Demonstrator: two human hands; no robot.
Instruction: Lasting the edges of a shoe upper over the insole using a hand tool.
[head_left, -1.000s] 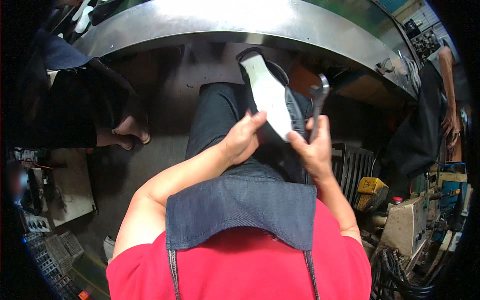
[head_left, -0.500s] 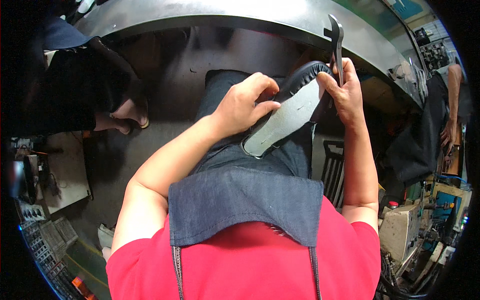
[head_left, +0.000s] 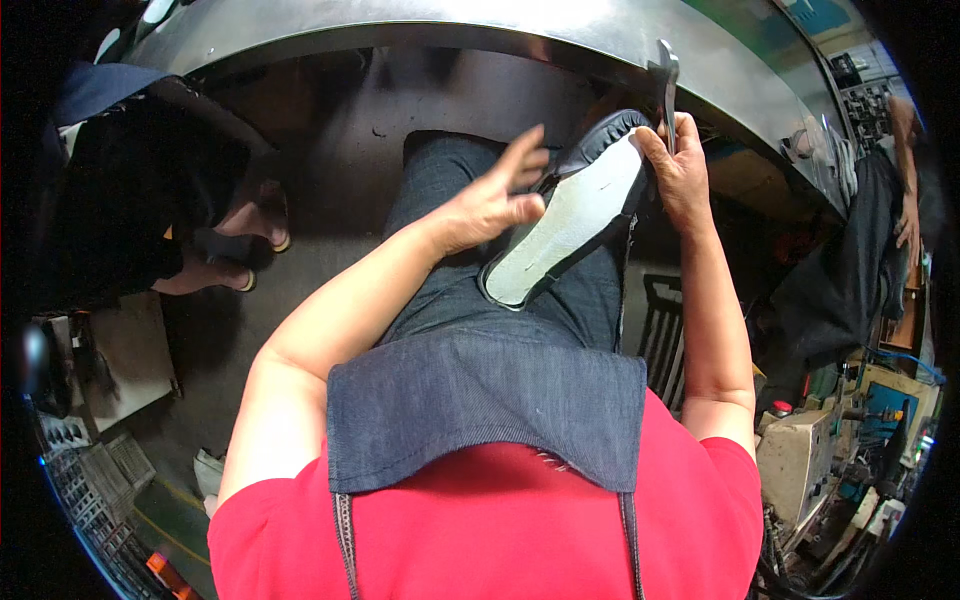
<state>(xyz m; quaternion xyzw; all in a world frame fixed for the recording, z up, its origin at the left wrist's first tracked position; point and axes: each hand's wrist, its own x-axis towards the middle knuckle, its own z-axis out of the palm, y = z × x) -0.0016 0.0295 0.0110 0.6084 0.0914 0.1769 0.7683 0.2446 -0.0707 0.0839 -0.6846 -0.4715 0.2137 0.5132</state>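
A black shoe (head_left: pixel 575 220) lies slantwise over my lap, bottom up, its pale insole board facing me. Gathered black upper material is folded over the edge at the toe, which points away to the right. My right hand (head_left: pixel 682 180) grips the toe end, thumb on the insole edge. The same hand also keeps hold of dark metal lasting pincers (head_left: pixel 668 85), whose head sticks up beyond the fingers; their handles are mostly hidden. Beside the shoe's left edge, my left hand (head_left: pixel 488 212) is open with fingers apart, slightly blurred and holding nothing.
A metal workbench (head_left: pixel 430 38) curves across the far side. Another person's legs and sandalled feet (head_left: pixel 262 222) are at the left; a second person's arm (head_left: pixel 908 200) shows far right. A slatted dark stool (head_left: pixel 662 325) and a beige machine box (head_left: pixel 798 465) stand right.
My left hand has come off the shoe's edge, its fingers spreading. The right hand, with shoe and pincers, has shifted slightly left. The feet at left have moved.
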